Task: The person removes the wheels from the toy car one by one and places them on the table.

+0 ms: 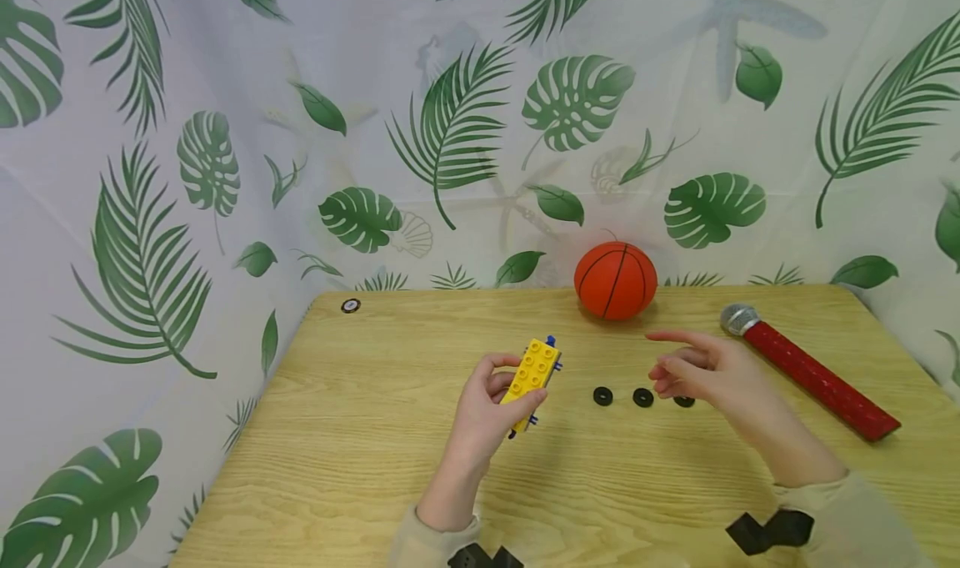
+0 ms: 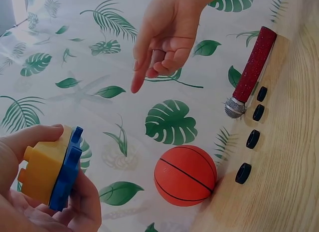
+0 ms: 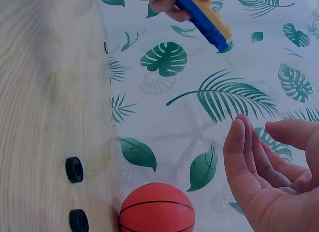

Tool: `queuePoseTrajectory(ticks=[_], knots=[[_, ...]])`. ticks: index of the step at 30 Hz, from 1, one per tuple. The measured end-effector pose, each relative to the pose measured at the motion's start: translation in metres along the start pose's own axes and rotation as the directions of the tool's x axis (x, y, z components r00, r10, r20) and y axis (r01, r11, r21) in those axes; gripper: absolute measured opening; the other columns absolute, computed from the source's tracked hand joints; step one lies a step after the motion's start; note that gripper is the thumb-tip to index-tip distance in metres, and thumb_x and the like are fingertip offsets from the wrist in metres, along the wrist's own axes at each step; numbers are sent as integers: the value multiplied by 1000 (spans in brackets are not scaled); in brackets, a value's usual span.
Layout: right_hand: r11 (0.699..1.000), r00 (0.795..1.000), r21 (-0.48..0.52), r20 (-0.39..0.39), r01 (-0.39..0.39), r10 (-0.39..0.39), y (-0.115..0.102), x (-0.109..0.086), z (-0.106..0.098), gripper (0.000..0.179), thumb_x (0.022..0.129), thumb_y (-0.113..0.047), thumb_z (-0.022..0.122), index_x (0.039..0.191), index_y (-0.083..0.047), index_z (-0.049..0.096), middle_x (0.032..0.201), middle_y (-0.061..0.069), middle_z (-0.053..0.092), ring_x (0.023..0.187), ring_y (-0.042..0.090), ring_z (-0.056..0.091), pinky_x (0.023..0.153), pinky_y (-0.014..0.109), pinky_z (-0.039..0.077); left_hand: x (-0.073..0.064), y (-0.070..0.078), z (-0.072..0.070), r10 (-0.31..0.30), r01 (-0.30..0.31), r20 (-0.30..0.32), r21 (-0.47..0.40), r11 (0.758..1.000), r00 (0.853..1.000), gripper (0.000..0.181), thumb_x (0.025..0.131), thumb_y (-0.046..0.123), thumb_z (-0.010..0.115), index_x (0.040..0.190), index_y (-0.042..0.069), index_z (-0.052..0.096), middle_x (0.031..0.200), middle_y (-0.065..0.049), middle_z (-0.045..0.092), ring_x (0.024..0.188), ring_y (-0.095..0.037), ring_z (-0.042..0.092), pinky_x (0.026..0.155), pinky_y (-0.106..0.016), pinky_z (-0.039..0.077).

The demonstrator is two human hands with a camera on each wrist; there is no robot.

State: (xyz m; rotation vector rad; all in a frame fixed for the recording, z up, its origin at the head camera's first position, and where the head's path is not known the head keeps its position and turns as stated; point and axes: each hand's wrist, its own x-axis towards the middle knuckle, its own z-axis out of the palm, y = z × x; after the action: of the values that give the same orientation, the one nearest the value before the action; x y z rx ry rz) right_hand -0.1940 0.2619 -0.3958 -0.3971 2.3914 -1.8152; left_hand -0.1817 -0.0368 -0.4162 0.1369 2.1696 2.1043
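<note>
My left hand point(image 1: 483, 414) grips a yellow studded toy-brick car base point(image 1: 531, 376) above the table, thumb on one side and fingers on the other. Its blue underside point(image 2: 65, 174), with small pegs, shows in the left wrist view. Over the right part of the table hovers my right hand point(image 1: 712, 376), index finger extended and the others loosely bent, holding nothing. In the right wrist view its thumb and fingertips point(image 3: 239, 124) stand apart. Several small black toy wheels point(image 1: 603, 396) lie in a row on the table near that hand, which partly hides the row in the head view.
An orange toy basketball point(image 1: 615, 280) rests at the table's back edge. To the right lies a red glittery microphone point(image 1: 817, 376) with a silver head. A small round black-and-white disc point(image 1: 350, 305) is at the back left corner. A leaf-patterned curtain point(image 1: 465, 251) hangs behind the wooden table point(image 1: 337, 434).
</note>
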Motion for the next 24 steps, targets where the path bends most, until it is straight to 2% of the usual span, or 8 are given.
queuePoseTrajectory(ticks=[6, 9, 14, 20, 24], knots=[[1000, 1000, 2, -4, 24, -24, -15, 1, 18, 53, 99, -12, 60, 144, 7, 39, 96, -7, 72, 84, 14, 72, 76, 29, 61, -2, 3, 0, 7, -7, 10, -5, 1000, 1000, 43, 84, 12, 78, 123, 9, 59, 111, -13, 70, 90, -16, 62, 65, -24, 51], [1000, 1000, 0, 2, 31, -31, -20, 1, 28, 54, 97, -11, 63, 144, 5, 41, 105, 4, 71, 87, 12, 73, 77, 32, 61, -2, 4, 0, 7, -7, 22, 0, 1000, 1000, 42, 84, 11, 78, 122, 9, 62, 110, -12, 71, 90, -16, 62, 64, -23, 50], [999, 998, 8, 52, 35, -35, -29, 4, 44, 57, 94, -11, 67, 145, -2, 43, 122, 25, 62, 94, 13, 72, 78, 33, 61, -3, 6, 0, 9, -8, 57, -16, 1000, 998, 40, 83, 9, 78, 121, 7, 66, 109, -12, 71, 90, -15, 61, 65, -22, 51], [996, 993, 63, 104, 55, -62, -30, 9, 60, 59, 90, -10, 72, 143, -1, 47, 129, 29, 57, 97, 13, 71, 81, 31, 60, -4, 7, -1, 22, -19, 99, -23, 1000, 995, 35, 83, 9, 79, 116, 8, 71, 111, -9, 68, 95, -17, 60, 69, -23, 52], [997, 990, 68, 133, 44, -53, -30, 10, 66, 56, 90, -12, 73, 140, 1, 50, 132, 29, 56, 99, 12, 70, 83, 28, 59, -5, 8, -2, 6, -2, 134, -26, 1000, 991, 33, 83, 9, 79, 115, 9, 72, 112, -7, 67, 92, -16, 60, 67, -23, 52]])
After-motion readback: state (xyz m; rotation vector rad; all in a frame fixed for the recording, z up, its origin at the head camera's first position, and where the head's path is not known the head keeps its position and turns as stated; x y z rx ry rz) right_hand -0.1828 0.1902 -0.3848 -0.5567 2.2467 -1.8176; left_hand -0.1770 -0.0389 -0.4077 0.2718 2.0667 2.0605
